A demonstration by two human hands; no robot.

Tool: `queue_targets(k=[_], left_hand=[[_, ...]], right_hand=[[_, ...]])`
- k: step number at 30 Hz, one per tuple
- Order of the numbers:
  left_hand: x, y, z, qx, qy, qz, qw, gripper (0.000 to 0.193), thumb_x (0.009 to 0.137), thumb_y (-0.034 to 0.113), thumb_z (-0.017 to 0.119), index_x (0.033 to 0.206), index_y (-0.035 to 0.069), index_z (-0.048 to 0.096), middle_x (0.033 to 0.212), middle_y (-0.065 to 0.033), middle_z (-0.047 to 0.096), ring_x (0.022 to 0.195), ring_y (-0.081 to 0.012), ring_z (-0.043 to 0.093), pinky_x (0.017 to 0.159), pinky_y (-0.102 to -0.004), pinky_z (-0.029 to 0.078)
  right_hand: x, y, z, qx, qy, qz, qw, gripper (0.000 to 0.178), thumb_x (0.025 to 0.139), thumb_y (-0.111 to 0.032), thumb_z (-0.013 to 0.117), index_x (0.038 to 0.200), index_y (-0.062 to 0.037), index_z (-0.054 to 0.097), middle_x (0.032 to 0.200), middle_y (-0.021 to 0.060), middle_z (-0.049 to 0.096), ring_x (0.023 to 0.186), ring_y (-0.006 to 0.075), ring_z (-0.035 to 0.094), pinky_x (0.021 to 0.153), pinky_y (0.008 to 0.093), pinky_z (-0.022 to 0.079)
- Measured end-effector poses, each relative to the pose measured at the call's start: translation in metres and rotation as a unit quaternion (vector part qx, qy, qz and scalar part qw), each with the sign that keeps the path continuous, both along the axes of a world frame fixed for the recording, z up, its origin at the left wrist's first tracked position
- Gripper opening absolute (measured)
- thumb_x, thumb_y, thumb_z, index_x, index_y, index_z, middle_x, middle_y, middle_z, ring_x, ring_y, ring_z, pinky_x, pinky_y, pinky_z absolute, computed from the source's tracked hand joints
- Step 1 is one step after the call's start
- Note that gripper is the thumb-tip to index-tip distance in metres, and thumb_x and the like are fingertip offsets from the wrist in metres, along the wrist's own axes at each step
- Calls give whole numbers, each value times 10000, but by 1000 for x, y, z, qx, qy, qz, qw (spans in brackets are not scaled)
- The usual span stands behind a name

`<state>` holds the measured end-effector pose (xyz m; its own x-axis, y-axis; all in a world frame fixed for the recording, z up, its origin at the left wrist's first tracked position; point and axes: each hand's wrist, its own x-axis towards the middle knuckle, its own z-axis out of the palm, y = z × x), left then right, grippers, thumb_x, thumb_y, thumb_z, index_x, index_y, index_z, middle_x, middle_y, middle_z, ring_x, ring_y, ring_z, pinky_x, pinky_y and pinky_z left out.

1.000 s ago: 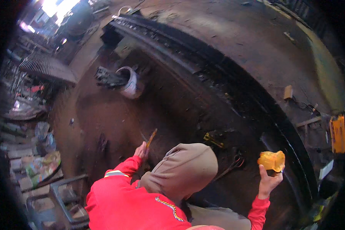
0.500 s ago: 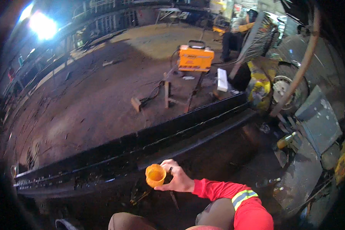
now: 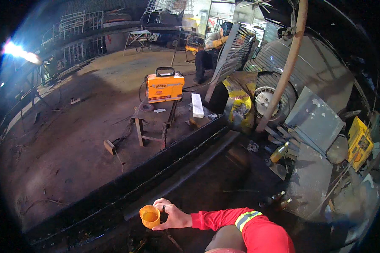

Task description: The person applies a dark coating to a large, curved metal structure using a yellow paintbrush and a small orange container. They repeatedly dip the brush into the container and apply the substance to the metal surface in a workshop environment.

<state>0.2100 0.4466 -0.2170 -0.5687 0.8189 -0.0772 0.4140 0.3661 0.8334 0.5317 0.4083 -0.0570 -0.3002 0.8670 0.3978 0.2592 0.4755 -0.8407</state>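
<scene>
My right hand (image 3: 174, 215) reaches in from the lower right in a red sleeve with a reflective band. A dark ring shows on one finger. Its thumb and fingers pinch the side of a small orange cup (image 3: 144, 213) with a wavy rim. The cup is tilted a little toward me, so its orange inside shows; whether it holds liquid I cannot tell for sure. It hangs above dark ground, just on my side of a long black steel beam (image 3: 126, 184). My left hand is out of view.
Beyond the beam, an orange welding machine (image 3: 165, 87) sits on a small metal table (image 3: 154, 116), with a white box (image 3: 197, 105) nearby. A wooden pole (image 3: 285, 69), bottles (image 3: 279, 152) and metal sheets (image 3: 316, 120) stand or lie right. A person (image 3: 215, 42) sits farther back.
The view has swung to the right, so background things sit farther left. The cup stays in my right hand, now lower and farther left in the picture.
</scene>
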Motion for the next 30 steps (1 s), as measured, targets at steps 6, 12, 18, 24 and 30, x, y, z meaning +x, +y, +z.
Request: queue_targets(k=[6, 12, 18, 24, 30], left_hand=[[1, 0, -8, 7, -26, 28, 999, 328, 989, 171, 578, 1286, 52, 501, 1045, -154, 640, 945, -307, 618, 776, -419, 508], [-12, -34, -4, 55, -52, 86, 993, 365, 991, 167, 581, 1332, 52, 515, 1090, -127, 654, 968, -262, 630, 804, -394, 522], [-59, -123, 38, 242, -128, 175, 946, 404, 993, 164, 585, 1377, 53, 530, 1135, -100, 668, 991, -217, 642, 833, -369, 535], [-41, -98, 223, 187, 52, -254, 948, 246, 978, 238, 528, 1141, 54, 531, 954, -26, 515, 779, -115, 444, 687, -277, 367], [-17, -79, 323, 145, 250, -474, 831, 196, 895, 136, 619, 1055, 28, 584, 775, -85, 503, 636, -205, 484, 612, -333, 386]], right_hand=[[-4, 5, -4, -6, 6, 6, 1000, 634, 677, -288, 932, 1186, -52, 636, 1217, 128, 566, 1216, 296, 500, 1068, 432, 387], [3, 0, 4, 44, -26, -8, 999, 608, 654, -295, 935, 1121, -32, 646, 1157, 143, 591, 1184, 313, 521, 1059, 430, 385], [8, 8, 28, 122, 0, -48, 991, 570, 611, -323, 945, 1008, -56, 635, 1063, 140, 584, 1061, 315, 554, 950, 427, 418], [30, 15, 8, 123, -60, -132, 982, 537, 581, -311, 956, 948, -54, 659, 1001, 131, 627, 1018, 310, 585, 920, 429, 460], [1, 4, -14, 120, -86, -122, 982, 555, 593, -271, 948, 1046, -82, 689, 1045, 82, 661, 1110, 281, 562, 983, 437, 427]])
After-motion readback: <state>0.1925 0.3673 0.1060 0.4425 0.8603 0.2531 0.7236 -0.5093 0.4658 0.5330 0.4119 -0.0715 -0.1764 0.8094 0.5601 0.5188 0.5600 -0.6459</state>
